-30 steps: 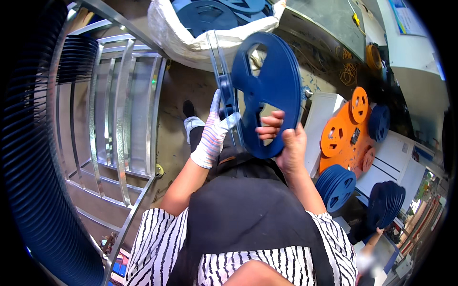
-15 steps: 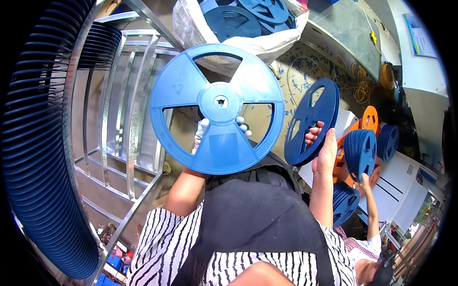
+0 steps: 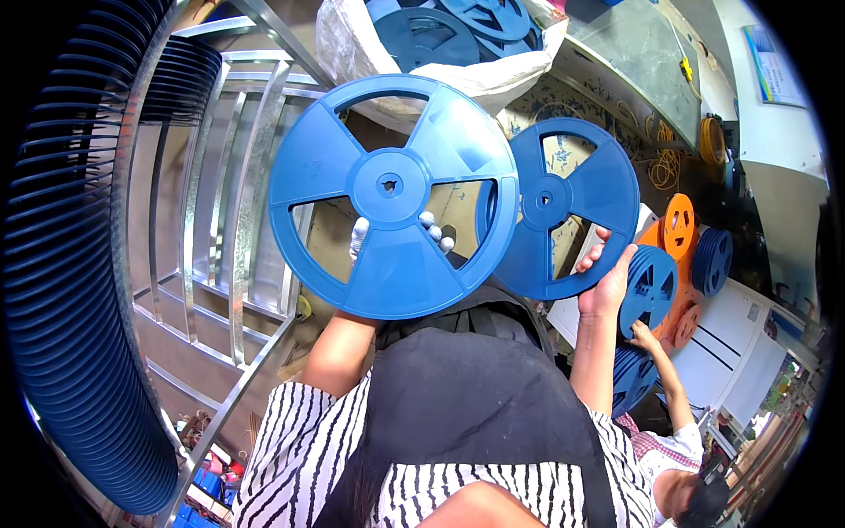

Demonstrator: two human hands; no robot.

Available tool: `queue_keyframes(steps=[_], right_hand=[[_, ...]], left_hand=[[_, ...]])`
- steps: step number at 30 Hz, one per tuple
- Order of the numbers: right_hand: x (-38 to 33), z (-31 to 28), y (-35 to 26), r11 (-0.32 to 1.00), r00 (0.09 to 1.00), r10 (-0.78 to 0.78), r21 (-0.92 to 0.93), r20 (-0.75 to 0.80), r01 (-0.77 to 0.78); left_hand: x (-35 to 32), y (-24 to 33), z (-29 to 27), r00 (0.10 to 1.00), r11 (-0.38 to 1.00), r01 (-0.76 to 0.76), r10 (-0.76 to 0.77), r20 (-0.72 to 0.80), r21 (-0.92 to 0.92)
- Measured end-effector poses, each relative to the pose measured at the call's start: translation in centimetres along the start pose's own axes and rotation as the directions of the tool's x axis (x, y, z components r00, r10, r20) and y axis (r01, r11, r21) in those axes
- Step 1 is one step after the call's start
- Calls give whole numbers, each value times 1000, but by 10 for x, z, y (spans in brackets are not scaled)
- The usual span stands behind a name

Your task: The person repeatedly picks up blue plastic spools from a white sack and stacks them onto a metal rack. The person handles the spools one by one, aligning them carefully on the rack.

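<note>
A large blue plastic reel [image 3: 407, 273] faces me in front of my chest, with spoke-like windows and a small keyed hole at its hub. Behind it is my left hand [image 3: 360, 236], in a light glove with fingertips showing through the windows, closed round the lower spoke. My bare right hand [image 3: 603, 286] grips a second blue reel [image 3: 607, 189] by its lower right rim, thumb outside and fingers through a window. This reel stands nearly face-on, its left part hidden behind the first one.
Blue discs stack along a metal rack [image 3: 238, 202] at left. A white sack [image 3: 352, 44] of blue reels stands ahead. At right a co-worker's hand [image 3: 645, 336] touches stacked blue reels [image 3: 647, 286] beside orange ones [image 3: 678, 224]. A grey-topped table [image 3: 634, 62] is at far right.
The right-hand reel has turned from edge-on to nearly face-on and moved left, behind the first reel. The left-hand reel shifted slightly left and up. The co-worker's reels moved left and down.
</note>
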State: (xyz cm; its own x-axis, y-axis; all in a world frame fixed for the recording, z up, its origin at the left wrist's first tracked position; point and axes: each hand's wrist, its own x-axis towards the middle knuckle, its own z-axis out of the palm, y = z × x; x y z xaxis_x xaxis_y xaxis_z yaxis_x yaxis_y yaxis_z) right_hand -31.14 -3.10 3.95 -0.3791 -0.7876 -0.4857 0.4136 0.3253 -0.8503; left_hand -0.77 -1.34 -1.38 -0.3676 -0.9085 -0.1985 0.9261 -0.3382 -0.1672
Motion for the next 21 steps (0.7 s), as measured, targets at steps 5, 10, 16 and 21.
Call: queue_keyframes(steps=[5,10,16,21], right_hand=[[-1,-10,-7,982,1000,19,187,13,-21],[11,-36,6,917,986,-6,393,169,-62],[20,-39,15,825,953,7,537,303,-176],[24,-33,17,776,945,31,587,326,-228]], left_hand=[[-7,19,0,997,994,-80,81,-14,79],[-20,48,1,981,973,-182,169,96,146],[-36,63,3,953,910,-299,268,142,289],[-42,70,-6,930,891,-365,336,148,271]])
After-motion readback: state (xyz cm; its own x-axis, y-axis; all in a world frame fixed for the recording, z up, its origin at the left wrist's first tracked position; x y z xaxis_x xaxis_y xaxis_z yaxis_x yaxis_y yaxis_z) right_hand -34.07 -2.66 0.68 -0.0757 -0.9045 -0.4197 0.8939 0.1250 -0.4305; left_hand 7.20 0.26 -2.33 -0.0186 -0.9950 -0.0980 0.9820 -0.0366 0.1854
